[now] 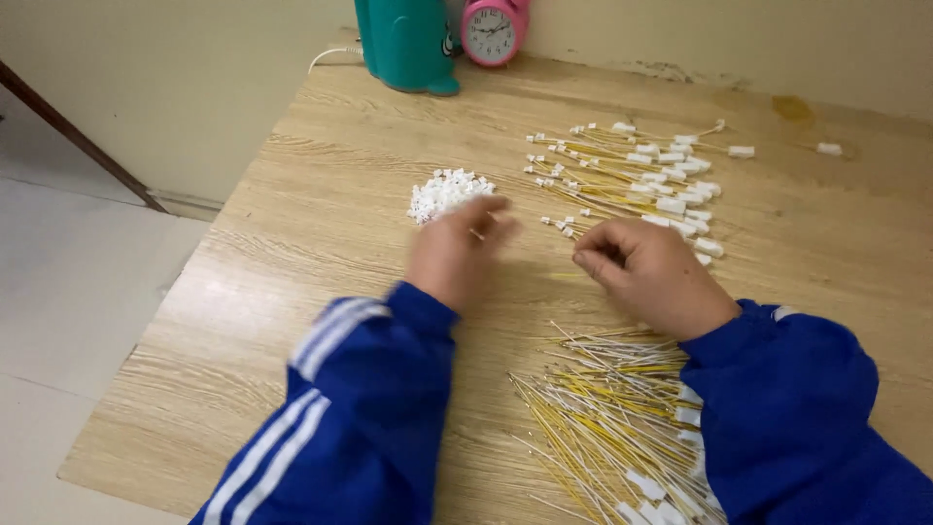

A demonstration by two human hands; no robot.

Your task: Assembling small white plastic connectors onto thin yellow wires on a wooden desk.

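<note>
Here both hands work over a wooden table (292, 292), blue sleeves with white stripes reaching in from below. The left hand (457, 255) is blurred, its fingers drawn loosely together just below a small pile of white connectors (445, 191); its fingertips almost touch the pile's near edge. Something small and pale shows at those fingertips, but the blur hides whether the hand grips it. The right hand (646, 272) is curled, thumb and fingers pinched close together; what lies in the pinch is too small to make out. Just beyond and to the right of this hand lies a spread of yellow wires with white plugs (646, 170), fanned across the table. Under the right wrist, nearer the person, sits a heap of bare yellow and white wires (603, 418), some with white plugs at the near ends. The two hands are close, a narrow gap between them. Far beyond the left hand, at the table's back edge by the wall, stand a teal container (403, 44) and a pink alarm clock (493, 29).
</note>
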